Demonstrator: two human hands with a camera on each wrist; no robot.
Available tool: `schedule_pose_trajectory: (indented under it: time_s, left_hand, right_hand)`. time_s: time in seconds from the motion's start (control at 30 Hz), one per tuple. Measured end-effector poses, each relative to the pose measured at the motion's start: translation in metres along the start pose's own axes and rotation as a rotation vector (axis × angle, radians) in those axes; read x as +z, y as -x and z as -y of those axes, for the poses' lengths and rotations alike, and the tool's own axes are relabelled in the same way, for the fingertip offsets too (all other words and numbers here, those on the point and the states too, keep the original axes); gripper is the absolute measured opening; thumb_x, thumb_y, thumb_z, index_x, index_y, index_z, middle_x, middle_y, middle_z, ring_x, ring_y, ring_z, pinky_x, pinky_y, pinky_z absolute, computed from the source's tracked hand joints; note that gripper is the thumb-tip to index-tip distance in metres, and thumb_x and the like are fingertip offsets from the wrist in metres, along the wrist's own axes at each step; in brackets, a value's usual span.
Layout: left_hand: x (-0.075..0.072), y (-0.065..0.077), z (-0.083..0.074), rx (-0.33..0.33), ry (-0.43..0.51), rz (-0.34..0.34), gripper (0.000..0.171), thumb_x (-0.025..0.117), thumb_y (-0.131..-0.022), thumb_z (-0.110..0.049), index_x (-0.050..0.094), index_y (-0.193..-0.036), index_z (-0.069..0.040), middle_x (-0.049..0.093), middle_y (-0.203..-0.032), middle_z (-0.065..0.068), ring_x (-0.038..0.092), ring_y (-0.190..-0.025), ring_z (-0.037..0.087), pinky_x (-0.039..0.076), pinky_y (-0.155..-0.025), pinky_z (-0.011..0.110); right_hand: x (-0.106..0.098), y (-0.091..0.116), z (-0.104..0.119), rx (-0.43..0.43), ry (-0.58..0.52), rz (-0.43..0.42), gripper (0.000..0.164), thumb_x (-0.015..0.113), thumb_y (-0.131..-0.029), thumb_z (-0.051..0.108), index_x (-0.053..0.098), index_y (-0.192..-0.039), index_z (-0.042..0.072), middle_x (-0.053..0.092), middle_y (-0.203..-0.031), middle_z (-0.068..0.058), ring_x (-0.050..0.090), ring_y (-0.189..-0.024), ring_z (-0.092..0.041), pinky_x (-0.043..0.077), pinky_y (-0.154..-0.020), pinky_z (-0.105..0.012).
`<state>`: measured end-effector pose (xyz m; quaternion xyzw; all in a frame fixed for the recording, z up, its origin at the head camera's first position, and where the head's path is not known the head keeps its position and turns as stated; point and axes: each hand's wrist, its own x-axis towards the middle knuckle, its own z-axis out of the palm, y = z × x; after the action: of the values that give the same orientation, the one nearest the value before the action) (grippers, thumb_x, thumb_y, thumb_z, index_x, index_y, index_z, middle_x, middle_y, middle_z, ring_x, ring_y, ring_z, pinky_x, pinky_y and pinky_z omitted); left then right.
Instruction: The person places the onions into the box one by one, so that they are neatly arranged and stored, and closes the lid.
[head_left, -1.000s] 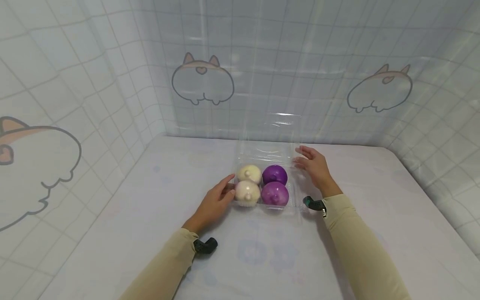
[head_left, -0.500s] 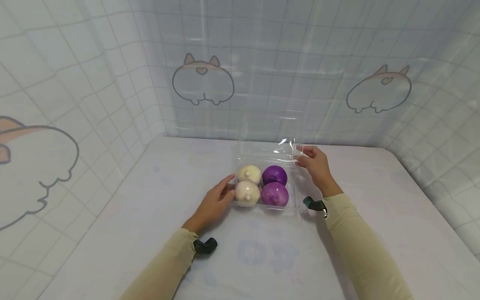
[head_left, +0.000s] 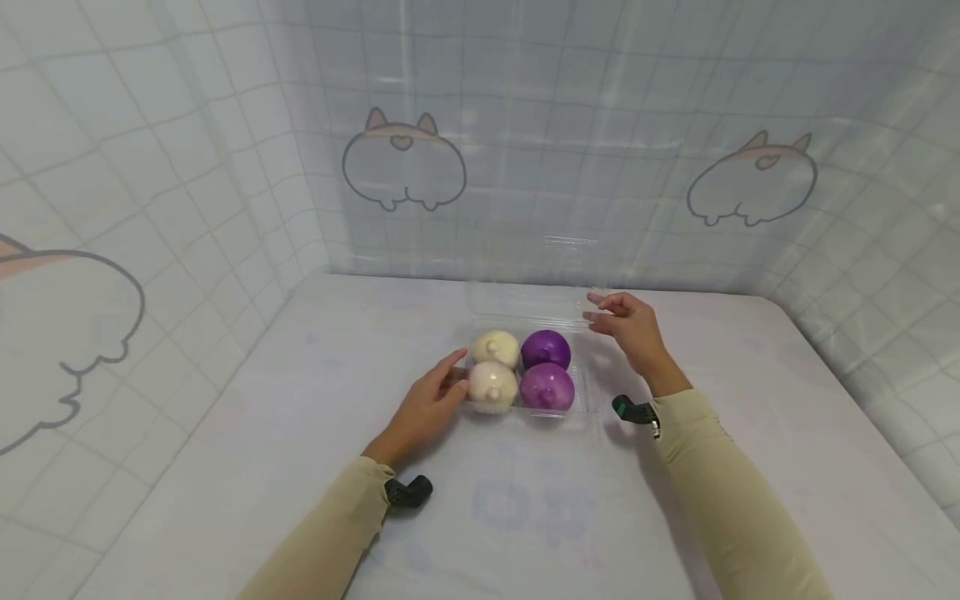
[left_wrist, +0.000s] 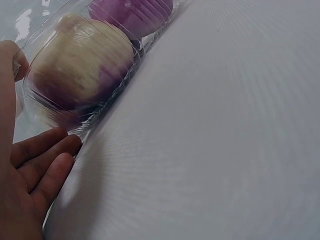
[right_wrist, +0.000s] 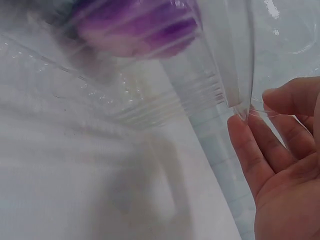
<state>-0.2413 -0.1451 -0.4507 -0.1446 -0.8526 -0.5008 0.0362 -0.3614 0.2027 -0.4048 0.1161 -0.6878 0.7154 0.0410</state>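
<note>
A clear plastic clamshell container point(head_left: 587, 400) stands on the table with its lid point(head_left: 525, 300) raised at the back. Inside sit two cream turnip-like pieces point(head_left: 492, 385) and two purple ones point(head_left: 547, 387), each with a small knob. My left hand point(head_left: 426, 408) holds the container's left side. In the left wrist view its thumb curves at the rim and its fingers point(left_wrist: 50, 172) lie against the lower side. My right hand point(head_left: 630, 333) pinches the lid's right edge near the hinge; the right wrist view shows the edge between thumb point(right_wrist: 290, 97) and fingers.
A pale, faintly patterned cloth point(head_left: 510, 533) covers the table. White tiled-pattern sheets point(head_left: 525, 150) with cartoon drawings hang close behind and at both sides. A dark camera mount sits on each wrist point(head_left: 408, 492).
The lid has tilted slightly, with its glare shifting and its top edge sitting a little lower. The head view has drifted slightly. Both hands stay at the same parts of the container.
</note>
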Motion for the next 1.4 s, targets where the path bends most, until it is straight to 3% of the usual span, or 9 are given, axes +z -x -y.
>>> schedule_pose_trajectory:
  time_s: [0.13, 0.27, 0.5, 0.73, 0.9, 1.13, 1.3, 1.4]
  left_hand:
    - [0.0, -0.001, 0.002, 0.007, 0.003, 0.0, 0.053, 0.053, -0.104, -0.024, 0.038, -0.155, -0.022, 0.063, -0.131, 0.007, 0.061, -0.117, 0.021, 0.049, -0.101, 0.042]
    - [0.002, -0.002, 0.003, 0.004, -0.001, 0.004, 0.052, 0.053, -0.105, -0.024, 0.038, -0.155, -0.024, 0.063, -0.131, 0.007, 0.061, -0.117, 0.02, 0.049, -0.101, 0.041]
    - [0.002, -0.002, 0.002, 0.015, 0.003, 0.012, 0.052, 0.052, -0.105, -0.025, 0.038, -0.155, -0.022, 0.063, -0.131, 0.007, 0.061, -0.117, 0.021, 0.049, -0.101, 0.041]
    - [0.0, -0.002, 0.001, 0.006, 0.011, 0.01, 0.052, 0.053, -0.105, -0.024, 0.039, -0.155, -0.024, 0.063, -0.132, 0.007, 0.061, -0.117, 0.021, 0.049, -0.101, 0.042]
    - [0.001, -0.002, 0.003, -0.001, 0.014, 0.012, 0.052, 0.053, -0.105, -0.024, 0.039, -0.155, -0.024, 0.062, -0.133, 0.007, 0.06, -0.119, 0.021, 0.048, -0.102, 0.041]
    - [-0.001, 0.0, 0.002, -0.009, 0.009, 0.013, 0.052, 0.052, -0.105, -0.026, 0.038, -0.155, -0.024, 0.062, -0.133, 0.007, 0.059, -0.12, 0.02, 0.048, -0.103, 0.04]
    - [-0.003, -0.001, -0.002, -0.004, 0.013, 0.018, 0.052, 0.052, -0.105, -0.026, 0.038, -0.155, -0.023, 0.061, -0.134, 0.008, 0.059, -0.121, 0.022, 0.047, -0.104, 0.041]
    - [-0.003, -0.002, -0.002, 0.007, 0.005, 0.023, 0.052, 0.052, -0.105, -0.026, 0.037, -0.156, -0.022, 0.061, -0.134, 0.009, 0.059, -0.121, 0.023, 0.047, -0.103, 0.042]
  right_hand:
    - [0.001, 0.002, 0.0, -0.011, 0.002, -0.001, 0.024, 0.061, -0.095, -0.007, 0.047, -0.11, -0.019, 0.058, -0.135, -0.025, 0.072, -0.099, -0.022, 0.059, -0.081, -0.03]
    - [0.0, 0.006, 0.001, -0.009, -0.026, -0.001, 0.022, 0.059, -0.1, 0.002, 0.05, -0.11, -0.015, 0.064, -0.13, -0.017, 0.071, -0.102, -0.027, 0.057, -0.086, -0.035]
    - [0.001, 0.015, 0.006, 0.006, -0.082, -0.009, 0.057, 0.048, -0.107, 0.038, 0.044, -0.112, -0.018, 0.052, -0.142, -0.026, 0.063, -0.115, -0.039, 0.054, -0.094, -0.04]
    - [0.005, 0.018, 0.006, 0.066, -0.103, -0.08, 0.062, 0.041, -0.106, 0.051, 0.052, -0.108, -0.01, 0.053, -0.142, -0.022, 0.065, -0.115, -0.032, 0.054, -0.095, -0.037]
    - [0.008, 0.023, 0.004, 0.095, -0.106, -0.101, 0.055, 0.039, -0.107, 0.048, 0.053, -0.106, -0.005, 0.056, -0.139, -0.022, 0.063, -0.118, -0.032, 0.052, -0.098, -0.039]
    - [0.015, 0.032, 0.002, 0.112, -0.072, -0.121, 0.049, 0.034, -0.11, 0.033, 0.049, -0.134, -0.007, 0.053, -0.133, -0.021, 0.06, -0.12, -0.032, 0.053, -0.096, -0.036]
    - [0.015, 0.036, 0.004, 0.087, -0.091, -0.094, 0.04, 0.03, -0.109, 0.021, 0.045, -0.131, -0.01, 0.049, -0.141, -0.03, 0.054, -0.128, -0.039, 0.051, -0.098, -0.037]
    - [0.014, 0.04, 0.007, 0.104, -0.097, -0.083, 0.04, 0.032, -0.11, 0.022, 0.046, -0.13, -0.01, 0.049, -0.14, -0.027, 0.052, -0.13, -0.039, 0.05, -0.099, -0.037]
